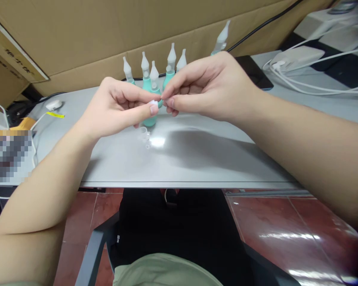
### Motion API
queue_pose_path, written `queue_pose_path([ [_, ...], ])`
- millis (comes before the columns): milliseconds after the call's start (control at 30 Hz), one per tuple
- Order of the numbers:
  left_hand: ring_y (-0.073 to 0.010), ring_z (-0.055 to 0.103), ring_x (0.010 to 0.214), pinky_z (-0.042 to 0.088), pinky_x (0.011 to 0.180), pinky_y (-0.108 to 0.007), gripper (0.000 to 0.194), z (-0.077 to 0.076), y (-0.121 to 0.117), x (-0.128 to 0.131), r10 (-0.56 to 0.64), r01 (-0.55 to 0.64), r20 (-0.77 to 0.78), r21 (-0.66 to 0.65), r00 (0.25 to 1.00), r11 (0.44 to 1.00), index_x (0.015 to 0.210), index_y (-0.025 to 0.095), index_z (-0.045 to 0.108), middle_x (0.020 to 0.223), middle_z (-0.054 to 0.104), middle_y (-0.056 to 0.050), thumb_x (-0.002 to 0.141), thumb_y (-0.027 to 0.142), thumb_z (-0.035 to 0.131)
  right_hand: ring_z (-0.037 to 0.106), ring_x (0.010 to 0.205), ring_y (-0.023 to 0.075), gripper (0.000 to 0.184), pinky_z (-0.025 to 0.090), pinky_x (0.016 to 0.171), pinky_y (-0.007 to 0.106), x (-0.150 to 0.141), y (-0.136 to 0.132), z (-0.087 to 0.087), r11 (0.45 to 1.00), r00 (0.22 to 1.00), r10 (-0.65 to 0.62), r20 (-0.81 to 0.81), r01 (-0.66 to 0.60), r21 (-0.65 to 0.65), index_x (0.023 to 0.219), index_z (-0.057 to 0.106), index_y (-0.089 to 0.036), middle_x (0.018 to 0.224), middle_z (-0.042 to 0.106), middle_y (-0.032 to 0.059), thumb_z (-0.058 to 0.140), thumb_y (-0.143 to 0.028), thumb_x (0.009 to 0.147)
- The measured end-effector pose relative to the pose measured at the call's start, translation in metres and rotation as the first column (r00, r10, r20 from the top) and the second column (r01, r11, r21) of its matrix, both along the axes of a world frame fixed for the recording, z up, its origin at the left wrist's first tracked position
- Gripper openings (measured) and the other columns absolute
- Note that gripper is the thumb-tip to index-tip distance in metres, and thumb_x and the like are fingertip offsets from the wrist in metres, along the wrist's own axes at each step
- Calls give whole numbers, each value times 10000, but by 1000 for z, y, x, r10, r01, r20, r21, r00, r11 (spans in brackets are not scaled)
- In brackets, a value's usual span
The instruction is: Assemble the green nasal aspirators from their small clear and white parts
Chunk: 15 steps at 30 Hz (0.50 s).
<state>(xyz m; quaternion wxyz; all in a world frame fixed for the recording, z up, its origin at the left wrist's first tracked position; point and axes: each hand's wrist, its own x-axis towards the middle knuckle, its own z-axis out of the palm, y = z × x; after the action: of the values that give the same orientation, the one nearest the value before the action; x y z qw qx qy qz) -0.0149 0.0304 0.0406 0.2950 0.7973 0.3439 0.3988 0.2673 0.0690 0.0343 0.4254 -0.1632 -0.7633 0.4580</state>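
Note:
My left hand [123, 105] is closed in a pinch, with a small white plastic piece [154, 103] between thumb and forefinger. Touching or nearly touching it, my right hand [197, 89] is pinched too; whatever its fingertips hold is hidden. Just behind the hands stand several teal bulb nasal aspirators with white tips, one [150, 119] partly covered by my left fingers. Another aspirator [171, 59] is upright farther back, and one more [222, 39] shows above my right wrist. Below my fingers, a small clear plastic part [143, 133] and a tiny clear ring [148, 146] lie on the table.
The grey table [131, 167] ends at a straight front edge. White cables [286, 81] and a dark flat device [253, 73] are at the right. A small white object [54, 105] lies at the left. Cardboard [92, 35] stands behind the table.

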Motion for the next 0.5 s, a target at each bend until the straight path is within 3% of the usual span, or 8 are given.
queue_pose_path([
  [133, -199, 689, 738, 617, 693, -388, 414, 17, -14, -9, -43, 48, -82, 54, 996, 997, 1132, 215, 1047, 820, 860, -59, 991, 591, 1145, 792, 775, 201, 156, 621, 710, 347, 10, 5, 4, 995, 966, 96, 238, -95, -18, 952, 923, -234, 865, 868, 29, 1002, -100, 940],
  [233, -173, 668, 668, 545, 600, -351, 196, 32, -25, -9, -167, 161, -163, -51, 972, 986, 1016, 267, 1045, 829, 889, -45, 963, 424, 1149, 764, 732, 168, 114, 586, 669, 312, 12, 6, 0, 980, 899, 193, 394, -196, -32, 991, 918, -222, 859, 865, 8, 963, -125, 952],
  [300, -142, 649, 617, 510, 561, -306, 76, 39, -27, -5, -291, 235, -309, -205, 906, 950, 986, 280, 1040, 803, 884, -12, 950, 312, 1099, 742, 723, 149, 123, 566, 668, 298, 9, 4, -5, 970, 870, 224, 440, -244, -11, 992, 913, -228, 856, 856, -18, 899, -112, 953],
  [367, -128, 641, 594, 510, 567, -280, 33, 45, -28, -1, -370, 234, -476, -320, 798, 918, 970, 273, 1029, 783, 873, 12, 953, 257, 1006, 766, 759, 158, 169, 576, 696, 303, 5, 1, -9, 964, 854, 220, 471, -263, 26, 979, 904, -231, 877, 866, -25, 842, -78, 944],
  [500, -151, 700, 622, 529, 620, -286, 119, 48, -29, 3, -359, 165, -644, -342, 676, 925, 928, 267, 996, 811, 893, 15, 964, 260, 883, 804, 846, 169, 234, 582, 769, 313, -1, -6, -12, 947, 843, 170, 511, -283, 152, 1008, 943, -206, 943, 909, -8, 816, -16, 958],
])
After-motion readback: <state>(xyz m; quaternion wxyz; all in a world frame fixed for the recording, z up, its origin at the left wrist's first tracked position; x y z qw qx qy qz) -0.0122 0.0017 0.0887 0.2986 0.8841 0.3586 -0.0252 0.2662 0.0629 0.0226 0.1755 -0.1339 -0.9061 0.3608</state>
